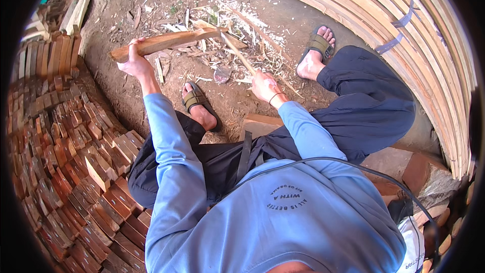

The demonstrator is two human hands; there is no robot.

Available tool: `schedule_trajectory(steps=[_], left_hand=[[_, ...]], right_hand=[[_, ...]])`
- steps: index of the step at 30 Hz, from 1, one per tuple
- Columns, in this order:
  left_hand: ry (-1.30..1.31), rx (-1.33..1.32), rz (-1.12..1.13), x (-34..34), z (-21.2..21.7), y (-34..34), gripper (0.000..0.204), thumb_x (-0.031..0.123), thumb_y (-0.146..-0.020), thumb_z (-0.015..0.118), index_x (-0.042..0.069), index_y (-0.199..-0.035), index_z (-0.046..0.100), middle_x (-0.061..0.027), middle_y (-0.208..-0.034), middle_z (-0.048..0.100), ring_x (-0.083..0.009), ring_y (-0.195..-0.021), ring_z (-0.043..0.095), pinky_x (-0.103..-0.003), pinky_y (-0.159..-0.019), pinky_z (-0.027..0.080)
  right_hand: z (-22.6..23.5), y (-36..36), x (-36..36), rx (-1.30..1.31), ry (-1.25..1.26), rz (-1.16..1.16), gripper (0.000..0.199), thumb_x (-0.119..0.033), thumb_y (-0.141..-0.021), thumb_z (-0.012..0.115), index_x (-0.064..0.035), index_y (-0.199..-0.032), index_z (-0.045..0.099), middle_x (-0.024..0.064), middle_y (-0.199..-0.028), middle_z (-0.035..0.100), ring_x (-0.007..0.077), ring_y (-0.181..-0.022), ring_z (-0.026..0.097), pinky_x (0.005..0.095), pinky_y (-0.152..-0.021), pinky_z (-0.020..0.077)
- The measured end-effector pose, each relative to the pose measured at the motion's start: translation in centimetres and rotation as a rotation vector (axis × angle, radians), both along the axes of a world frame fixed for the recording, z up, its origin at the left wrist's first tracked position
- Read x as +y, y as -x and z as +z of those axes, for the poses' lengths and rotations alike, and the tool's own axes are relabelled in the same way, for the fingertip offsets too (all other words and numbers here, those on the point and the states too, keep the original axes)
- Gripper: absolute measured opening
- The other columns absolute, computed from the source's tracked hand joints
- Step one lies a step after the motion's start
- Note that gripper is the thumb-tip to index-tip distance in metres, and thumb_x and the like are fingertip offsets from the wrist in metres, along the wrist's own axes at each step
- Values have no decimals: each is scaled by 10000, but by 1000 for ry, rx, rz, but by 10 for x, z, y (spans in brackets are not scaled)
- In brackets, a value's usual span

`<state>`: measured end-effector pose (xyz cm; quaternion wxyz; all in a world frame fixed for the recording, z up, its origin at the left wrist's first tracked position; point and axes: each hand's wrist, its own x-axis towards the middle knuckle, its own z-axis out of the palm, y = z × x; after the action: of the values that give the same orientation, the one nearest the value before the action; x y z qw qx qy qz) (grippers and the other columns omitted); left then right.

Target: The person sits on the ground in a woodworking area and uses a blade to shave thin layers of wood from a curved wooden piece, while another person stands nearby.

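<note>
With the left hand clenched around the near end of a wooden plank held above the chip-strewn ground and the right hand gripping a chopping tool whose blade meets the plank's far end, a glancing stroke could likely slide toward the sandalled foot below the plank.

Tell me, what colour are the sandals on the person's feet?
The sandals are olive green with dark soles, best seen in the head view.
</note>
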<state>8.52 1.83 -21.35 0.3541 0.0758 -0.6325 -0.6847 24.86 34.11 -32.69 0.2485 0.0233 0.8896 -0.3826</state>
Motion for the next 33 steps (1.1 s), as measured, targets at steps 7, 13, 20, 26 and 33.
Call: schedule_trajectory(steps=[7, 13, 20, 26, 33], left_hand=[[128, -34, -11, 18, 13, -2, 95, -83, -757, 558, -81, -832, 615, -181, -773, 695, -237, -693, 685, -356, -736, 564], [111, -19, -13, 12, 9, -4, 109, -77, -748, 575, -58, -850, 610, -152, -757, 704, -219, -712, 681, -335, -763, 539], [58, -54, 17, 16, 9, -15, 105, -74, -751, 578, -70, -852, 606, -173, -758, 689, -237, -707, 684, -354, -753, 553], [40, -21, 22, 17, 10, -4, 70, -92, -785, 562, -111, -831, 610, -204, -803, 669, -281, -717, 683, -389, -741, 565], [84, -65, 22, 18, 16, -10, 92, -79, -771, 575, -74, -862, 589, -179, -772, 682, -252, -700, 686, -365, -753, 561]], right_hand=[[-31, -17, -1, 57, -69, -31, 229, -92, -899, 545, 70, -1059, 520, 268, -717, 628, 414, -742, 659, 509, -675, 510], [24, 5, -9, 153, 103, -175, 230, -141, -905, 552, 54, -1025, 528, 274, -736, 634, 457, -728, 642, 543, -683, 504], [20, 5, -7, 262, 117, -168, 296, -145, -900, 571, 86, -1079, 523, 274, -713, 617, 446, -737, 644, 510, -688, 519], [-25, -11, -4, 149, -27, -9, 300, -140, -923, 545, 69, -1132, 497, 268, -698, 613, 435, -673, 623, 507, -592, 489], [2, -3, -5, 122, 52, -122, 286, -135, -902, 578, 58, -1092, 488, 243, -710, 611, 402, -711, 627, 504, -661, 480]])
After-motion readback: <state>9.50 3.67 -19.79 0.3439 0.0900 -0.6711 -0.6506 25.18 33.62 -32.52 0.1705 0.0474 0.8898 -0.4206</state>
